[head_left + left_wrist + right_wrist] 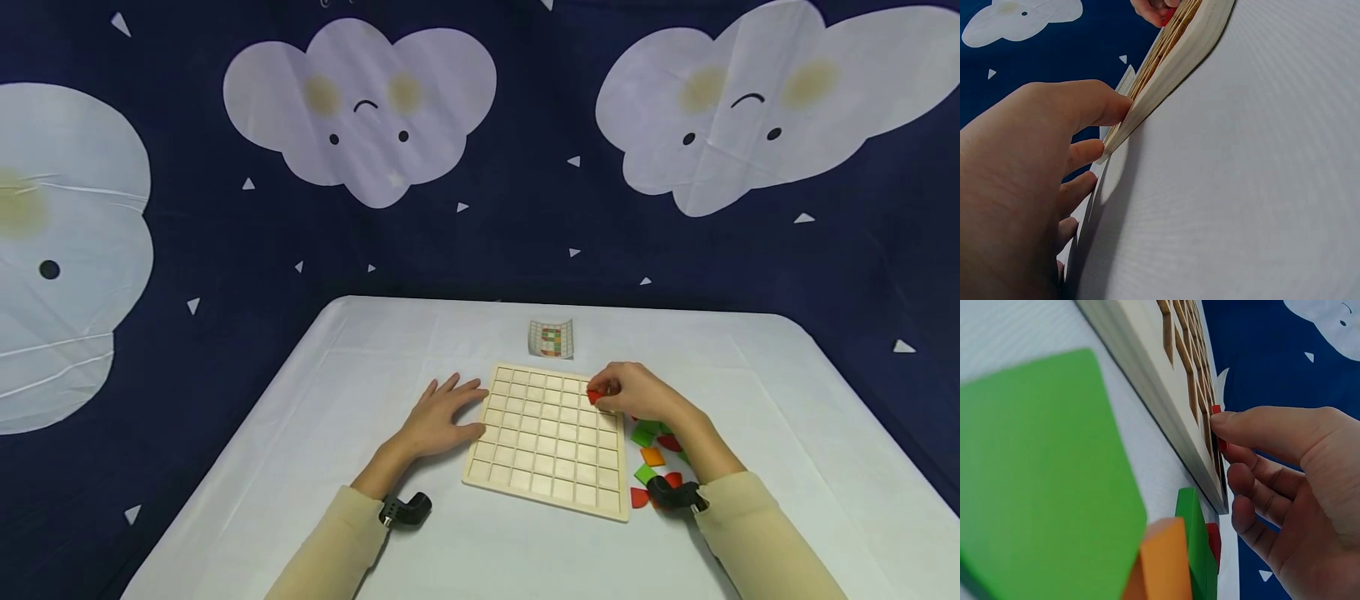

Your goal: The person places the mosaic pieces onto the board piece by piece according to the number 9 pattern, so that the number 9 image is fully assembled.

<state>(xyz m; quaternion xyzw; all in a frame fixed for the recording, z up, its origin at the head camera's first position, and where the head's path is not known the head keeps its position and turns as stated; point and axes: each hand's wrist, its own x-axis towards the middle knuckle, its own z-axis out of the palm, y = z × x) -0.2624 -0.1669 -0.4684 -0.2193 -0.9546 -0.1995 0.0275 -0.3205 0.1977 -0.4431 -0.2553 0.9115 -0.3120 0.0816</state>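
Note:
A pale wooden grid board lies on the white table, its square cells bare apart from the far right corner. There my right hand pinches a small red piece between thumb and fingers. In the right wrist view the red piece stands on edge at the board's surface under the thumb. My left hand is spread at the board's left side, thumb and index fingertips right at the rim. From the left wrist the thumb touches the board's edge.
Loose green, orange and red pieces lie along the board's right side, partly under the right forearm. Beyond the board is a small printed pattern card. A dark blue cloth with clouds hangs behind the table.

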